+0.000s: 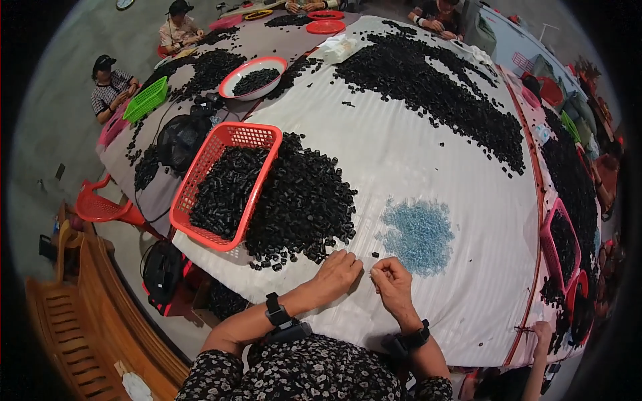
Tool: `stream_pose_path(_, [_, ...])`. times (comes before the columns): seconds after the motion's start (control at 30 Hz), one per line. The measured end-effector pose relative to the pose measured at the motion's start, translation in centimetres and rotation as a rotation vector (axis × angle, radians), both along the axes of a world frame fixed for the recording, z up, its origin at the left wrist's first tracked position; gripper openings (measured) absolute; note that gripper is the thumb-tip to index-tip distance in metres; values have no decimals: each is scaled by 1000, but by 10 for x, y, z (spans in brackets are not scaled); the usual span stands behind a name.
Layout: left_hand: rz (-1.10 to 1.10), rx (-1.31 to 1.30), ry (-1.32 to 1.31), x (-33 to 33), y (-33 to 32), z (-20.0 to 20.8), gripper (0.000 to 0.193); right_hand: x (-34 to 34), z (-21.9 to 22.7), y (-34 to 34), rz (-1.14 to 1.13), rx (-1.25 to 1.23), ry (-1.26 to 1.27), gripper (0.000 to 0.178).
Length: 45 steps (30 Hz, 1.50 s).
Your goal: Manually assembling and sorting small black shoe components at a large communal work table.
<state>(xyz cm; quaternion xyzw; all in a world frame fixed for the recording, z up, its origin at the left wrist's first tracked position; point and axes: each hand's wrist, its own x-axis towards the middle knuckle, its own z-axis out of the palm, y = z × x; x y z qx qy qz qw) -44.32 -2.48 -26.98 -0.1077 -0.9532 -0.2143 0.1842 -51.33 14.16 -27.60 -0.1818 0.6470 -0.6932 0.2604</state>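
My left hand (pixel 338 274) rests low over the white cloth at the near edge of a heap of small black plastic pieces (pixel 301 200). Its fingers are bent together, and whatever they hold is hidden. Beside it, my right hand (pixel 393 279) is closed in a pinch, with anything between the fingertips too small to name. One loose black piece (pixel 375 254) lies on the cloth just beyond the two hands. A patch of small clear bluish pieces (pixel 419 235) spreads out past my right hand. Left of the black heap, a red plastic basket (pixel 273 150) holds more black pieces.
A larger black heap (pixel 435 80) covers the far table. A white basin with a red rim (pixel 283 67) and a green basket (pixel 146 99) stand at the far left. A pink basket (pixel 548 247) is on the right. Several people sit around; another person's hand (pixel 543 331) is near right.
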Motion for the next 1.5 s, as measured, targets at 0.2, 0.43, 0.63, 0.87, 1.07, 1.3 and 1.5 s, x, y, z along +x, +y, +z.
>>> stream_pose_path(0.2, [-59,-73,-96,7,-7,6,13,-1,1,2,-4,12,1,9])
stream_pose_path(0.43, [113,-214,15,-31,-43,22,24,-2,-1,4,23,29,31,9])
stream_pose_path(0.63, [102,-168,17,-29,-50,1,25,-2,1,2,28,23,6,8])
stream_pose_path(0.87, [148,-56,67,-17,-51,17,19,-4,-2,5,21,70,72,7])
stream_pose_path(1.07, [182,-176,-26,-21,-53,21,16,-3,-4,4,26,28,28,7])
stream_pose_path(1.3, [44,-99,31,-31,-38,37,13,-3,-1,6,18,9,11,6])
stream_pose_path(1.5, [-131,-12,-57,-6,-13,21,11,-4,3,9,-110,-183,-65,6])
